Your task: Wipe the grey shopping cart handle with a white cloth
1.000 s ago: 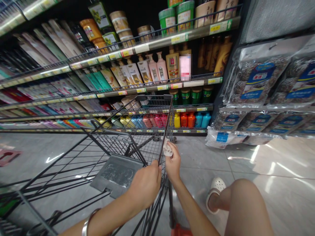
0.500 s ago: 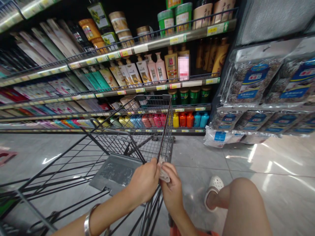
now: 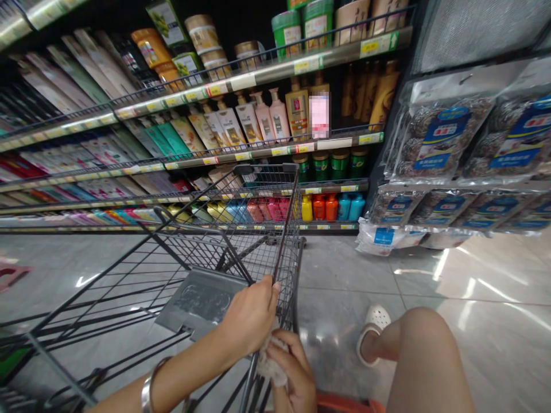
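Observation:
My left hand (image 3: 250, 314), a silver bracelet (image 3: 148, 390) on its wrist, is closed around the top side rail of a dark wire shopping cart (image 3: 206, 232). Just below it, my right hand (image 3: 298, 370) grips a crumpled whitish cloth (image 3: 272, 362). The cloth is wrapped against the same rail, nearer to me. Inside the cart lies a grey plastic panel (image 3: 196, 304), its surface smudged with white marks.
Beyond the cart stands a shelf (image 3: 267, 150) of shampoo bottles and jars. On the right hang packs of steel wool scrubbers (image 3: 443, 143). My bent knee (image 3: 424, 344) and white clog (image 3: 373, 332) are beside the cart. Grey tiles (image 3: 340, 275) cover the floor.
My right hand has slid down the rail toward me with the cloth, away from the left hand. The left hand stays at about the same place on the rail.

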`<state>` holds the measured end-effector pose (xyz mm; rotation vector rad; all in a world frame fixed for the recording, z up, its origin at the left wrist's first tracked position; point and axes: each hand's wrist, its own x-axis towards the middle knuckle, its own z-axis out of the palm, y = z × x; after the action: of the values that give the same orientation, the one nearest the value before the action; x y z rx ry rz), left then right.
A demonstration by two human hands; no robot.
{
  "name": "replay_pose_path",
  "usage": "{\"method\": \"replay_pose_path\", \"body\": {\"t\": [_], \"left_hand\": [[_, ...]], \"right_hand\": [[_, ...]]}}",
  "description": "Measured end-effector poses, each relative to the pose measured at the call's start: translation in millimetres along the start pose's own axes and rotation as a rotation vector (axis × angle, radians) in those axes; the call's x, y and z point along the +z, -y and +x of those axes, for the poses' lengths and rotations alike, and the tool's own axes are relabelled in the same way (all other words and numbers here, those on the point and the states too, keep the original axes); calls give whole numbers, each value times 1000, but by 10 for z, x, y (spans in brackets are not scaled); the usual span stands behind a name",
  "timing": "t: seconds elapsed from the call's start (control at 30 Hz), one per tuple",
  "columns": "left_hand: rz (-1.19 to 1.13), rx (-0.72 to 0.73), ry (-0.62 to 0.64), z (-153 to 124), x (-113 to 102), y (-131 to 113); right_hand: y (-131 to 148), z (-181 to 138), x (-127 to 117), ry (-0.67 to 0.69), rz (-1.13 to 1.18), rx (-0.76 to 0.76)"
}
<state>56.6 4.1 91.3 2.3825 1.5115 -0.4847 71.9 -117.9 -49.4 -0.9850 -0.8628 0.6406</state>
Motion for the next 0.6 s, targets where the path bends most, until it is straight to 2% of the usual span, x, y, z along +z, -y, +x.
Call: {"method": "replay_pose_path", "body": {"t": [0.13, 0.3, 0.6], "left_hand": [[-10, -10, -1, 0, 13, 1], [-8, -20, 0, 8, 28, 7], [-10, -15, 2, 20, 38, 29]], "right_hand": [[-110, 230, 34, -66, -37, 78], [-382, 560, 81, -180, 0, 140], [-695, 649, 63, -201, -68, 197]]}}
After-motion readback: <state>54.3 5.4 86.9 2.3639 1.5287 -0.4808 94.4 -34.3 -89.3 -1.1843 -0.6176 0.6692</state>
